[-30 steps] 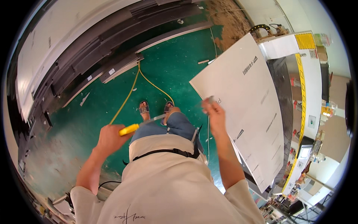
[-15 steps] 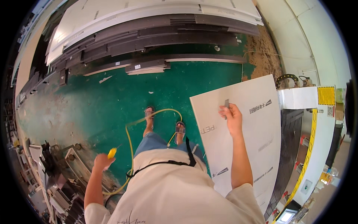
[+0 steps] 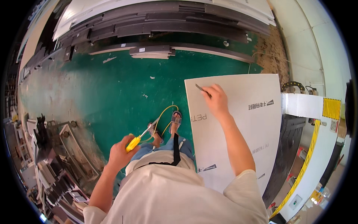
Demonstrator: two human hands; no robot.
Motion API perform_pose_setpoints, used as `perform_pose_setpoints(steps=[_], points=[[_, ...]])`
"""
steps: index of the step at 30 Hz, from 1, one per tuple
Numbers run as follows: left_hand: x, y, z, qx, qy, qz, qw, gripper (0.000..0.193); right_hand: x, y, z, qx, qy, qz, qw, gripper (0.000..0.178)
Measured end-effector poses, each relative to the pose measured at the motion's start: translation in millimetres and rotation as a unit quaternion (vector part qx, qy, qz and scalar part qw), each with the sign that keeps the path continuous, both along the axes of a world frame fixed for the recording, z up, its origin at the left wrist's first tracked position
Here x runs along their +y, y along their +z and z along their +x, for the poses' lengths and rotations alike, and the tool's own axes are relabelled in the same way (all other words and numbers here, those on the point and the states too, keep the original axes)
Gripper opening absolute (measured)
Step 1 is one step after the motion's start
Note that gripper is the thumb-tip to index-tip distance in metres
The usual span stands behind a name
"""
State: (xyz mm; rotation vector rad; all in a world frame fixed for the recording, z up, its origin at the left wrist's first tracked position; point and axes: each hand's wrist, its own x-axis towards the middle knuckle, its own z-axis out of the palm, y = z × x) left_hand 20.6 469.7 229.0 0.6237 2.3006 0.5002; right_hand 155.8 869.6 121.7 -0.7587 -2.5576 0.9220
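Two hands are at work, each closed on a tool. The left hand (image 3: 118, 154), low and left of centre in the frame, has its grip wrapped around the yellow handle of an air blow gun (image 3: 138, 137); the metal nozzle points up and to the right, toward the person's sandalled feet (image 3: 176, 118). A thin yellow hose (image 3: 164, 112) loops on the green floor (image 3: 123, 86) beside those feet and runs back toward the gun.

The right hand (image 3: 216, 100), right of centre, rests near the upper left corner of a large white sheet (image 3: 242, 142) with grey printing on its protective film. Its grip pinches a small slim dark tool (image 3: 201, 89) whose tip lies on the sheet just short of the top edge; what kind of tool it is cannot be told. The sheet fills the centre right of the frame, its left edge beside the person's legs and its right edge against a white machine housing (image 3: 298, 105) with a yellow and black striped border (image 3: 305, 164).

Across the top of the frame, stacks of long dark and white panels (image 3: 167, 18) lie along the floor. At the lower left stands a cluttered rack of metal parts and offcuts (image 3: 56, 160); its contents are too jumbled to tell apart.
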Motion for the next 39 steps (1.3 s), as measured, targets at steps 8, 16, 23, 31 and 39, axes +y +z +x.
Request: perform_pose_setpoints(steps=[8, 16, 23, 31, 39], points=[[-75, -81, 17, 0.029, 0.173, -0.065, 0.982, 0.033, 12, -6, -79, 0.053, 0.175, 0.088, 0.979, 0.007], [-197, -155, 87, 0.009, 0.226, -0.152, 0.962, 0.027, 28, -10, -88, 0.059, 0.314, 0.095, 0.943, 0.01], [-241, -178, 123, -0.082, 0.308, -0.148, 0.936, 0.024, -25, -15, 34, 0.062, 0.471, 0.046, 0.879, 0.023], [-198, -174, 129, -0.101, 0.316, -0.12, 0.936, 0.026, 29, -13, -57, 0.065, 0.331, 0.093, 0.937, 0.018], [-185, -169, 134, -0.091, 0.284, -0.097, 0.949, 0.028, 13, -19, -34, 0.047, 0.396, 0.114, 0.91, 0.012]])
